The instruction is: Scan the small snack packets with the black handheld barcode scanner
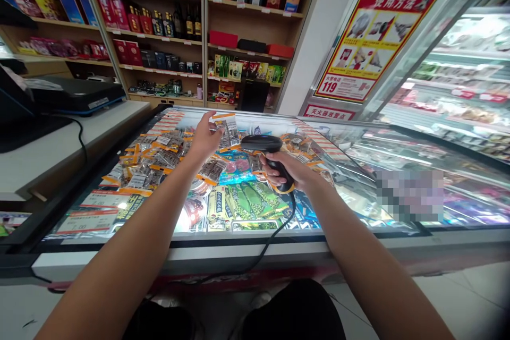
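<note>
Shelving [206, 64] fills the back wall, its boards lined with boxed bottles, bare bottles and small packs. To its right, a red and yellow fire-hydrant poster [382, 26] hangs on the pale pillar, and beyond that a lit display case [458, 69] shows blurred goods. On the left, a white counter [59, 162] carries a black flat-topped device [79, 96]. In front of the person stands a glass-topped chest freezer [303, 251], with green-wrapped packs [255, 199] visible near its front and red-printed price labels [98, 199] at the left corner. Orange-edged snack packets [167, 159] lie heaped over the left and middle of the top, with more [298, 143] to the right, beyond the right hand. A black cable [268, 247] drops across the freezer's front rim.

The left hand [206, 135] holds one clear, orange-edged packet [230, 133] by its left side, raised above the heap, with its printed label toward the person. The right hand [289, 167] is wrapped around the grip of a black barcode scanner [261, 143], whose head points left. The packet sits between the hands, just beside the scanner's front end; whether the two touch cannot be told.
</note>
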A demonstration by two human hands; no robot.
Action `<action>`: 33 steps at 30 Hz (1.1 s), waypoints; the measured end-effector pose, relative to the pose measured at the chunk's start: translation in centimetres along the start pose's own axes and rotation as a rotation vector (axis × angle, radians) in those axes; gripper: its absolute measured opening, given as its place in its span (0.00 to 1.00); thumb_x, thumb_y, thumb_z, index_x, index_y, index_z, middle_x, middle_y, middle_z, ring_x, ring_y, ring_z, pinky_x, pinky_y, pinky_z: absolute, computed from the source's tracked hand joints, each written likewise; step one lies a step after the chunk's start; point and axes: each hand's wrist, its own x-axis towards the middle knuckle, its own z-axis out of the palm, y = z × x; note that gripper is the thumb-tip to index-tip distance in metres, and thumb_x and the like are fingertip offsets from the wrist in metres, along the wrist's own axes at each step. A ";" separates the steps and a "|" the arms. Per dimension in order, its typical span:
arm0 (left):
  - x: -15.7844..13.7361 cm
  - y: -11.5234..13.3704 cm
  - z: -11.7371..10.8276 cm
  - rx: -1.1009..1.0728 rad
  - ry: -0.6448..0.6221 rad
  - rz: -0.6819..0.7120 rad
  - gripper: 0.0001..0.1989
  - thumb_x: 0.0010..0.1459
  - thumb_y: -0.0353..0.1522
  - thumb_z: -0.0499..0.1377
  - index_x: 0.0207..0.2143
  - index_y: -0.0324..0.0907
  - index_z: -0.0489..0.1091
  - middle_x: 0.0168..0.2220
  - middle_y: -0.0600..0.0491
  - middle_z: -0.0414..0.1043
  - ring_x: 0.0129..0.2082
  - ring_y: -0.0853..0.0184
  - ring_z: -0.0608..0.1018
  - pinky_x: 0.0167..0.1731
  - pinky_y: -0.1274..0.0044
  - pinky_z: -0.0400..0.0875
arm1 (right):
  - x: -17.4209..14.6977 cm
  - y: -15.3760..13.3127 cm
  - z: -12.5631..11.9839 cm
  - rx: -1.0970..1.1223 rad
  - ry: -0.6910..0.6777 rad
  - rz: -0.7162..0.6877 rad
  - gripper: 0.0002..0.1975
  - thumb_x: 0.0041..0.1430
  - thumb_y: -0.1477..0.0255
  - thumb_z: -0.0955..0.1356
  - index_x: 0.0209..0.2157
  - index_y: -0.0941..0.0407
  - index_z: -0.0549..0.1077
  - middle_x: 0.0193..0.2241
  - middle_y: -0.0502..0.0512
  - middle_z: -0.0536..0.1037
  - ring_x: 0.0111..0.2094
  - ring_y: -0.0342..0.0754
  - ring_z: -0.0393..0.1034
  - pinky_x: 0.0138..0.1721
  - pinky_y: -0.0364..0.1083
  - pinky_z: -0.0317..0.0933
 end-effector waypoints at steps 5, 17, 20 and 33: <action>0.1 0.0 0.1 0.002 0.000 -0.001 0.27 0.61 0.30 0.61 0.63 0.46 0.65 0.44 0.47 0.73 0.32 0.67 0.74 0.34 0.74 0.70 | -0.1 0.0 -0.2 0.005 -0.001 -0.009 0.13 0.61 0.61 0.70 0.32 0.55 0.67 0.19 0.43 0.60 0.15 0.37 0.47 0.18 0.41 0.44; -2.2 0.5 -1.3 0.645 0.035 0.220 0.34 0.52 0.23 0.63 0.63 0.42 0.66 0.61 0.32 0.64 0.64 0.37 0.62 0.60 0.52 0.59 | 1.4 0.8 -1.2 -0.490 0.599 -0.140 0.11 0.60 0.62 0.70 0.33 0.56 0.75 0.31 0.57 0.77 0.31 0.48 0.69 0.31 0.45 0.60; -2.5 1.0 -0.2 0.641 -0.065 0.299 0.30 0.55 0.26 0.62 0.61 0.41 0.68 0.64 0.33 0.62 0.65 0.38 0.61 0.61 0.52 0.57 | 1.6 1.2 -1.7 -0.665 0.578 -0.050 0.14 0.62 0.60 0.69 0.32 0.55 0.77 0.29 0.57 0.76 0.27 0.49 0.67 0.28 0.46 0.57; -5.9 0.7 3.9 0.116 -0.672 0.042 0.16 0.44 0.33 0.71 0.39 0.44 0.79 0.44 0.42 0.80 0.46 0.50 0.77 0.46 0.64 0.70 | 1.2 1.1 -1.8 -0.841 0.551 0.035 0.17 0.63 0.58 0.68 0.26 0.55 0.75 0.22 0.57 0.74 0.22 0.47 0.62 0.22 0.47 0.50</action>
